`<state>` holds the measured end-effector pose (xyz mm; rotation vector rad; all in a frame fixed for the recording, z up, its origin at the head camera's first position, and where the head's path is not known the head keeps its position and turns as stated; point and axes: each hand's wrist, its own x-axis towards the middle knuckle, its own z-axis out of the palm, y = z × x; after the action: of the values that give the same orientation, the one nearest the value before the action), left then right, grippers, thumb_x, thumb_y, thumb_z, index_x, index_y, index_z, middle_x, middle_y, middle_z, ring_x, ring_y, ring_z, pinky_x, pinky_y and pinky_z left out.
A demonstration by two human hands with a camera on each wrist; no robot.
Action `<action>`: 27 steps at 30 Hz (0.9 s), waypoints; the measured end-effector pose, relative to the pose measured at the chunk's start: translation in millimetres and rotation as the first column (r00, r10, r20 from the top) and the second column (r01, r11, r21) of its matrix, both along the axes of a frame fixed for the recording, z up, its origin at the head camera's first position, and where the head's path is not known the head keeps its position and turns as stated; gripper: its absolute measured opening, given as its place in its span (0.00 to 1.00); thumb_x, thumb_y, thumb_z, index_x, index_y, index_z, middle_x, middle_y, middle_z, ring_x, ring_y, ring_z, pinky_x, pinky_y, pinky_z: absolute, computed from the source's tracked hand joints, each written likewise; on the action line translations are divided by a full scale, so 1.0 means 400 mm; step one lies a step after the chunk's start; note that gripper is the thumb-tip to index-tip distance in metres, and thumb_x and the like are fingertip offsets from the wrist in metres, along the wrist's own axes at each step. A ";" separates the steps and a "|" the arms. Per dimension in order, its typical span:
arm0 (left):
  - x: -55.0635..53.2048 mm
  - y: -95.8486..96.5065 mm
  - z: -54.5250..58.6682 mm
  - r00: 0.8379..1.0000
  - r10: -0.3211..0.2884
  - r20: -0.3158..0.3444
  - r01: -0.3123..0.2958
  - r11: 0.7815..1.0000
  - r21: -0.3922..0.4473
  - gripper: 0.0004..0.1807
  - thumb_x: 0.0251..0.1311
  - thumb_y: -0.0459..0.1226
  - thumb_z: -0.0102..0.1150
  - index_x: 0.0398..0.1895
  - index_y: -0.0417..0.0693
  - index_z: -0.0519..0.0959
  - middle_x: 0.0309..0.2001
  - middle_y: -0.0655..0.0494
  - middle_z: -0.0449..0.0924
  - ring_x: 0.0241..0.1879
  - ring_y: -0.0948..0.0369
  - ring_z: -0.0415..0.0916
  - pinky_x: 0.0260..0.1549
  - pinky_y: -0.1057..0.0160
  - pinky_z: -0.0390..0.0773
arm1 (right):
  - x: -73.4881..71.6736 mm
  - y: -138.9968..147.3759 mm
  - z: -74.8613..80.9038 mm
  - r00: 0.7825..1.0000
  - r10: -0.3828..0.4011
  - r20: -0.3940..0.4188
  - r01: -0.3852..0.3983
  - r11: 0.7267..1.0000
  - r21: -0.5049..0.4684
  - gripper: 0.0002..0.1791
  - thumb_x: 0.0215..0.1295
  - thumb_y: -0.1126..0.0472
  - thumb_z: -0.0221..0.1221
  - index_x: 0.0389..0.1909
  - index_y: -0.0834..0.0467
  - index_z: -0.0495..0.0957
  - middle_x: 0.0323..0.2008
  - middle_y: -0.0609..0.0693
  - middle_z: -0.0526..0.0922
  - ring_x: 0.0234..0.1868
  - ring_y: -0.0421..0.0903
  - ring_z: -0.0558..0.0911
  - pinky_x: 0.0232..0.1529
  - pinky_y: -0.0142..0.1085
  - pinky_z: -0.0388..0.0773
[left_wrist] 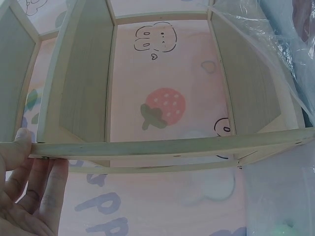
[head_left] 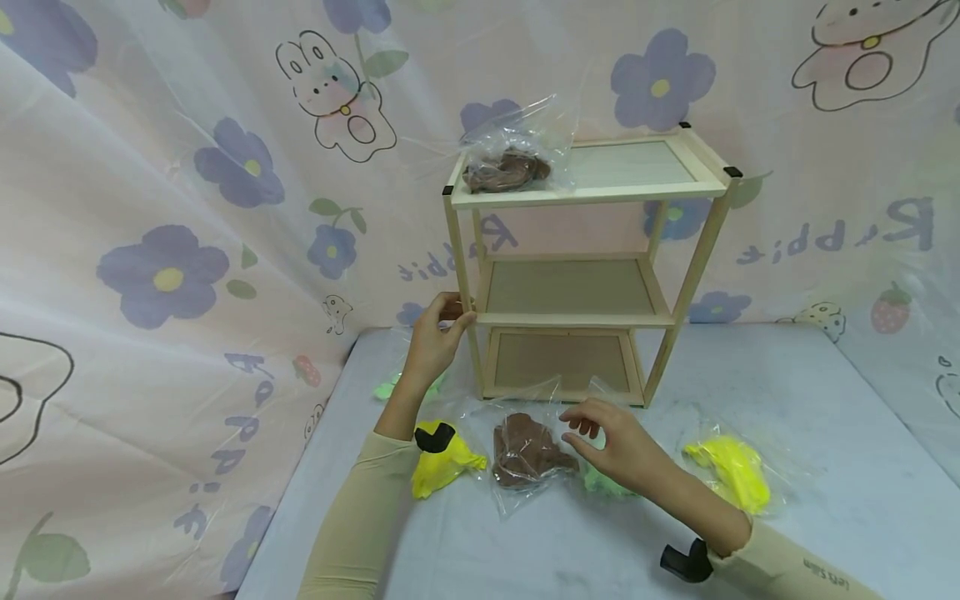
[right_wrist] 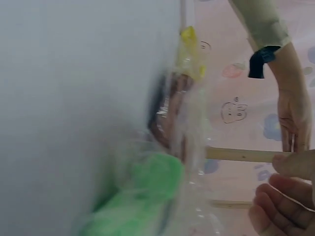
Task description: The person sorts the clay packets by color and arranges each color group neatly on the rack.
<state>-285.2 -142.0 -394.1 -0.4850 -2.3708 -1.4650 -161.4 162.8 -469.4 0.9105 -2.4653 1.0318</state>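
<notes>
A small three-tier wooden shelf (head_left: 573,320) stands upright on the table. My left hand (head_left: 433,346) pinches its left front post (left_wrist: 172,147), thumb on one side and fingers on the other, near the middle tier. My right hand (head_left: 618,442) is held above the bags in front of the shelf, fingers loosely bent and holding nothing. Just left of it lies a clear bag with a brown clay-like lump (head_left: 525,450). A bagged green lump (head_left: 606,483) shows partly below the right hand. On the shelf's top tier rests another bagged brown lump (head_left: 506,172).
A bagged yellow lump (head_left: 446,467) lies beside the left forearm, and another yellow lump (head_left: 731,473) is at the right. Behind the left forearm is a light green lump (head_left: 386,389), partly hidden. A patterned curtain (head_left: 247,250) hangs behind and to the left of the table.
</notes>
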 end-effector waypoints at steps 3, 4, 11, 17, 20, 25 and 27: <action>0.000 0.000 0.000 1.000 0.002 0.001 -0.002 1.000 -0.001 0.18 0.76 0.42 0.65 0.63 0.46 0.79 0.54 0.47 0.85 0.55 0.49 0.82 0.57 0.44 0.85 | 0.006 0.003 -0.017 0.997 0.036 0.067 -0.037 0.999 0.026 0.13 0.63 0.71 0.75 0.47 0.58 0.87 0.40 0.47 0.87 0.37 0.36 0.79 0.36 0.36 0.84; 0.000 0.000 0.000 1.000 0.003 0.001 -0.003 1.000 -0.001 0.18 0.76 0.42 0.65 0.63 0.46 0.79 0.54 0.48 0.85 0.55 0.49 0.82 0.57 0.44 0.85 | 0.007 0.004 -0.022 0.995 0.047 0.090 -0.050 0.998 0.031 0.13 0.64 0.71 0.74 0.47 0.58 0.87 0.40 0.46 0.87 0.37 0.35 0.79 0.36 0.36 0.84; 0.002 0.001 0.002 1.000 0.005 -0.003 -0.005 1.000 -0.001 0.18 0.75 0.42 0.66 0.62 0.46 0.80 0.54 0.48 0.85 0.55 0.49 0.83 0.57 0.43 0.85 | 0.007 0.007 -0.042 0.976 0.102 0.190 -0.114 0.992 0.053 0.10 0.68 0.68 0.73 0.48 0.58 0.88 0.40 0.45 0.88 0.38 0.35 0.81 0.37 0.38 0.86; 0.003 0.000 0.001 1.000 0.004 0.005 -0.004 1.000 -0.001 0.18 0.75 0.42 0.66 0.63 0.46 0.79 0.54 0.48 0.85 0.55 0.50 0.82 0.58 0.44 0.85 | 0.004 0.003 -0.060 0.968 0.116 0.222 -0.140 0.986 0.096 0.13 0.67 0.68 0.73 0.51 0.57 0.89 0.41 0.46 0.87 0.39 0.37 0.82 0.38 0.36 0.86; 0.003 0.000 0.000 1.000 0.000 0.008 0.000 1.000 0.002 0.18 0.76 0.42 0.66 0.63 0.46 0.79 0.55 0.48 0.85 0.56 0.50 0.82 0.58 0.44 0.84 | 0.002 0.001 -0.066 0.966 0.115 0.233 -0.145 0.982 0.117 0.15 0.65 0.69 0.74 0.52 0.58 0.89 0.41 0.46 0.86 0.38 0.40 0.83 0.37 0.35 0.85; 0.003 -0.001 0.001 1.000 -0.003 0.005 0.003 1.000 0.003 0.19 0.76 0.42 0.66 0.63 0.46 0.79 0.55 0.48 0.85 0.56 0.50 0.82 0.58 0.43 0.85 | -0.008 -0.004 -0.083 0.964 0.122 0.236 -0.160 0.976 0.149 0.17 0.63 0.69 0.75 0.53 0.61 0.90 0.41 0.47 0.84 0.36 0.40 0.80 0.34 0.34 0.82; 0.003 -0.001 0.002 1.000 -0.005 0.002 0.005 1.000 0.005 0.19 0.76 0.42 0.66 0.64 0.47 0.79 0.54 0.48 0.85 0.55 0.50 0.82 0.58 0.43 0.85 | -0.011 -0.004 -0.088 0.968 0.118 0.223 -0.157 0.973 0.168 0.18 0.63 0.68 0.76 0.53 0.62 0.89 0.41 0.48 0.84 0.36 0.39 0.79 0.34 0.33 0.82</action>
<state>-284.0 -142.6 -393.4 -0.4891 -2.3688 -1.4736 -165.8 161.1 -504.6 1.0948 -2.7453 1.0040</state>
